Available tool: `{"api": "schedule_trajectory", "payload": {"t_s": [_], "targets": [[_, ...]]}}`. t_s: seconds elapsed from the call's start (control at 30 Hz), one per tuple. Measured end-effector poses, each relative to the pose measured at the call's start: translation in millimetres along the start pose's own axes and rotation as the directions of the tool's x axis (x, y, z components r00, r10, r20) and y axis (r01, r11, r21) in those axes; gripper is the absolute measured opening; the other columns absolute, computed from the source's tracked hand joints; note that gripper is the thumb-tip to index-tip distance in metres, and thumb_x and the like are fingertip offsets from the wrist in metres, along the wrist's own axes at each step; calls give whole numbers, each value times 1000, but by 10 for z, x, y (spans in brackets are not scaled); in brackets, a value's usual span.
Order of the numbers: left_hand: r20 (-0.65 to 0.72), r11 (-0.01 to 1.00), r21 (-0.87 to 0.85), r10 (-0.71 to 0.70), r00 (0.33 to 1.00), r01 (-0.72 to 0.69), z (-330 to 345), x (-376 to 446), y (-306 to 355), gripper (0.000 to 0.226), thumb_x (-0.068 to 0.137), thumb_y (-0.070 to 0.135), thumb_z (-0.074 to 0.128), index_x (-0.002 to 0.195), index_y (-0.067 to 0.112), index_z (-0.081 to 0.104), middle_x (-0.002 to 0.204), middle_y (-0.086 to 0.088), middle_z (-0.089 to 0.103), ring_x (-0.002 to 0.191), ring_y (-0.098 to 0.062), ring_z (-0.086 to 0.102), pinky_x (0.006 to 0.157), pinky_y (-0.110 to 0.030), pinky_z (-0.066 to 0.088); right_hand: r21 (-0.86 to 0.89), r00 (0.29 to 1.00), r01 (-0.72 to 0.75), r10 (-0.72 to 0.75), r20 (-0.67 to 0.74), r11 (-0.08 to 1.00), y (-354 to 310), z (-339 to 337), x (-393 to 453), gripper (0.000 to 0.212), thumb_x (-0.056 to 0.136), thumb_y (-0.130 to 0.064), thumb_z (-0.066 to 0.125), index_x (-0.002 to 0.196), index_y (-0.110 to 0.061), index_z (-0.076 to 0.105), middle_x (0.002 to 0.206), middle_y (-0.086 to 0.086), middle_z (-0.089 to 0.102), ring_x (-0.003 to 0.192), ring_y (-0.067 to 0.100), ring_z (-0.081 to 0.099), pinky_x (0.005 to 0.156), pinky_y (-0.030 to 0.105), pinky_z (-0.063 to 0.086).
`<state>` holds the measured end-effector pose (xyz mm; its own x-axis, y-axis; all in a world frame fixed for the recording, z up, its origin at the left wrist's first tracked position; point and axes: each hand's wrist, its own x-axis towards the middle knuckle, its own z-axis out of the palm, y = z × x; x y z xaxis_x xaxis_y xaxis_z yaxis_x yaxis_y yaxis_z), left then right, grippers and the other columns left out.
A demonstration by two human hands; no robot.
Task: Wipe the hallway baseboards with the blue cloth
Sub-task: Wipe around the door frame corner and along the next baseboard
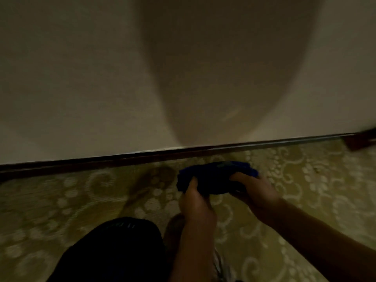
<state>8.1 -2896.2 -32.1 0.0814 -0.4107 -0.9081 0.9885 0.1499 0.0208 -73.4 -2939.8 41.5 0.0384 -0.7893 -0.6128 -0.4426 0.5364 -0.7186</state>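
The blue cloth is bunched up just above the carpet, a short way in front of the dark baseboard. My left hand grips its left end and my right hand grips its right end. The baseboard runs as a dark strip along the foot of the pale wall, from lower left to upper right. The cloth is apart from the baseboard. The frame is dim and blurred.
A yellow-green patterned carpet covers the floor. My knee in dark clothing sits at the bottom left. A dark wooden object meets the baseboard at the far right. My shadow falls on the wall.
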Motion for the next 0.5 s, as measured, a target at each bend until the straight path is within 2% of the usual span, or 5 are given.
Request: {"api": "schedule_trajectory", "payload": {"t_s": [0.07,0.13,0.27,0.37,0.5], "targets": [[31,999,48,-15,999,13,1,-97,11,25,97,19,56,117,3,59,100,-10,66,85,-23,65,71,-31,53,-57,1000,15,-14,6,998,-76,-99,-70,21,90,-4,60,109,-7,66,103,12,72,91,23,69,67,24,55],[21,996,91,4,1000,-5,-56,-93,28,33,92,18,63,120,2,61,106,-12,69,90,-26,68,79,-38,56,-57,1000,8,-7,9,998,-72,-151,-13,17,91,-4,61,107,-7,65,100,12,71,87,21,68,63,23,54],[-29,991,93,101,994,-98,-46,60,57,37,93,22,62,126,10,51,109,-8,64,86,-23,65,66,-32,50,17,997,-51,50,62,999,78,-14,428,31,88,-5,64,118,-8,60,107,10,67,91,22,66,65,26,53],[-88,971,25,239,967,-238,16,282,172,52,95,23,59,143,13,43,130,-9,58,95,-25,62,77,-37,50,15,982,-71,67,178,997,209,198,844,41,84,-8,69,124,-5,58,114,15,66,95,27,67,67,32,57],[-178,908,114,418,891,-404,114,599,574,43,96,32,56,135,14,52,129,-5,61,95,-25,63,63,-38,50,116,913,-203,145,382,972,431,620,1145,51,77,-12,77,124,-5,57,108,10,67,88,19,67,64,26,56]]}}
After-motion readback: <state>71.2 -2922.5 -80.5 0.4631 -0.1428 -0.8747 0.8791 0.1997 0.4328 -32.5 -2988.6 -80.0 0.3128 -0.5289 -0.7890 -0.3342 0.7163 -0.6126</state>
